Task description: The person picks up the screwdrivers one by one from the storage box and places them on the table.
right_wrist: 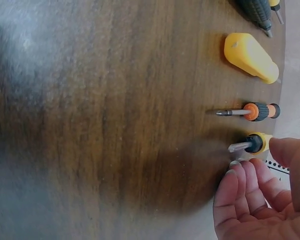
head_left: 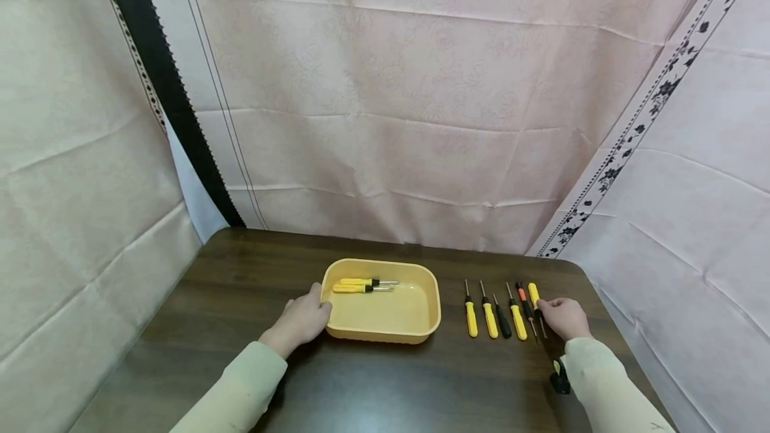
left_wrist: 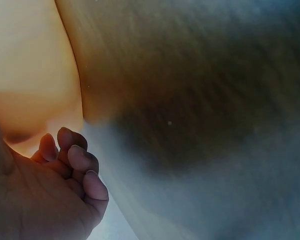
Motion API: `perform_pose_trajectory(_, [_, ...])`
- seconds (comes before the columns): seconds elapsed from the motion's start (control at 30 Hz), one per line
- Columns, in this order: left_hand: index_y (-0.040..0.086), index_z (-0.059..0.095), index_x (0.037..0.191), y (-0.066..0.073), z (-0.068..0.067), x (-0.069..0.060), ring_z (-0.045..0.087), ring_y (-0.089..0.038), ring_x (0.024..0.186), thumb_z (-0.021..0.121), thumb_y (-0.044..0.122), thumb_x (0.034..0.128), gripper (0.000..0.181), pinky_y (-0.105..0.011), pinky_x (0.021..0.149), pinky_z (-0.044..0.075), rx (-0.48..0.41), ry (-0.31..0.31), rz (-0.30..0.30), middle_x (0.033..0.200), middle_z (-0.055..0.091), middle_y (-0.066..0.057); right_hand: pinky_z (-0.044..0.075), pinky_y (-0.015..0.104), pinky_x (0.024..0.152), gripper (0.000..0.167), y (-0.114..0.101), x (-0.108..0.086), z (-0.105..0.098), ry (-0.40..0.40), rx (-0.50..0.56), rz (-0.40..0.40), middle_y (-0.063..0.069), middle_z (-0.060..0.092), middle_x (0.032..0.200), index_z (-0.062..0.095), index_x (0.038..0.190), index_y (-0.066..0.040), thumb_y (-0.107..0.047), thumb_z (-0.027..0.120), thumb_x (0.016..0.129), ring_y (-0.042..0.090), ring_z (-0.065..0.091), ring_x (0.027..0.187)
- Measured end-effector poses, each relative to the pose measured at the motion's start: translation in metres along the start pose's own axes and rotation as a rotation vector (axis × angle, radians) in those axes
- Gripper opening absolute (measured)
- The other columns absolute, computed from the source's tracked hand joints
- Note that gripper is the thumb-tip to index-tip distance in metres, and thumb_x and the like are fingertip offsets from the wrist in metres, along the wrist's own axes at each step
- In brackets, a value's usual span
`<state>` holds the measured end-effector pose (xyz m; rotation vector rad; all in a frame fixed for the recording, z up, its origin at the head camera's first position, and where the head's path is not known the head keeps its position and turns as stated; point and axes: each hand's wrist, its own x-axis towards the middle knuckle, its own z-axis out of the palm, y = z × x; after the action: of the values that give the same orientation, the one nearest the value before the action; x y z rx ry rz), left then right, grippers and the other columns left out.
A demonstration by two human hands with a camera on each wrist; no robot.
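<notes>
My right hand (head_left: 567, 318) curls at the rightmost driver (head_left: 534, 295) on the counter (head_left: 457, 379), thumb (right_wrist: 287, 149) at its yellow handle; I can't tell whether it pinches. Best lift clear of the orange driver (right_wrist: 259, 111) beside it. My left hand (head_left: 303, 317) holds the tray (head_left: 385, 337).

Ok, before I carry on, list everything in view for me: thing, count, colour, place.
Tray: 1, yellow, middle of the table
Inner screwdrivers: 2, yellow and black, left part of the tray
Yellow screwdrivers: 4, yellow and black, in a row right of the tray
Dark screwdriver: 1, blackish, third in that row
Orange screwdriver: 1, orange and black, fifth in the row
Table: 1, dark brown, under it all
Cloth: count unclear, pale with black borders, behind and beside the table
Black item: 1, black, by the right sleeve; type unclear
Sleeves: 2, pale green, forearms
Left hand: 1, bare, at the tray's left side
Right hand: 1, bare, at the row's last screwdriver
</notes>
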<state>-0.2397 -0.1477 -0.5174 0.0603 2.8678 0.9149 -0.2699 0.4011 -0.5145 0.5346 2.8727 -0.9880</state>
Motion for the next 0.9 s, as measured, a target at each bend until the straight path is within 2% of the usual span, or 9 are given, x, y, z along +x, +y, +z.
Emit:
perform_pose_trajectory(0.17, [-0.005, 0.027, 0.147, 0.0, 0.002, -0.002, 0.049, -0.033, 0.122, 0.038, 0.031, 0.0999, 0.06, -0.057, 0.105, 0.023, -0.011, -0.019, -0.011, 0.135, 0.052, -0.021, 0.041, 0.034, 0.056, 0.043, 0.002, -0.003, 0.002, -0.03, -0.006, -0.015, 0.011, 0.062, 0.081, 0.067, 0.095, 0.003, -0.039, 0.059, 0.093, 0.023, 0.052, 0.068])
perform_pose_trajectory(0.37, [-0.005, 0.029, 0.145, -0.001, 0.002, 0.0, 0.051, -0.032, 0.119, 0.038, 0.03, 0.0998, 0.058, -0.057, 0.102, 0.026, -0.011, -0.005, -0.002, 0.133, 0.054, -0.019, 0.042, 0.034, 0.053, 0.033, 0.0, -0.002, 0.002, -0.039, -0.015, -0.03, 0.008, 0.06, 0.074, 0.069, 0.091, 0.003, -0.029, 0.061, 0.092, 0.022, 0.052, 0.063])
perform_pose_trajectory(0.57, [-0.005, 0.03, 0.144, 0.001, 0.002, -0.002, 0.052, -0.032, 0.117, 0.039, 0.03, 0.0997, 0.058, -0.057, 0.102, 0.026, -0.02, -0.021, -0.006, 0.132, 0.055, -0.019, 0.043, 0.033, 0.054, 0.032, 0.001, -0.004, -0.001, -0.037, -0.04, -0.019, 0.008, 0.061, 0.075, 0.068, 0.089, 0.004, -0.027, 0.061, 0.092, 0.022, 0.052, 0.064])
perform_pose_trajectory(0.77, [-0.004, 0.028, 0.146, 0.002, 0.0, -0.002, 0.049, -0.033, 0.12, 0.039, 0.031, 0.0996, 0.059, -0.056, 0.102, 0.027, -0.033, -0.011, 0.001, 0.134, 0.053, -0.019, 0.044, 0.035, 0.056, 0.041, -0.002, -0.003, -0.002, -0.005, -0.029, -0.013, 0.012, 0.062, 0.082, 0.066, 0.097, 0.005, -0.036, 0.06, 0.093, 0.024, 0.053, 0.069])
perform_pose_trajectory(0.9, [-0.005, 0.027, 0.147, 0.002, -0.001, -0.002, 0.048, -0.034, 0.122, 0.039, 0.031, 0.0996, 0.06, -0.056, 0.103, 0.025, -0.038, -0.008, 0.006, 0.136, 0.052, -0.02, 0.046, 0.036, 0.061, 0.047, -0.012, -0.003, -0.006, 0.02, -0.026, -0.049, 0.015, 0.064, 0.091, 0.064, 0.101, 0.004, -0.043, 0.059, 0.094, 0.026, 0.055, 0.076])
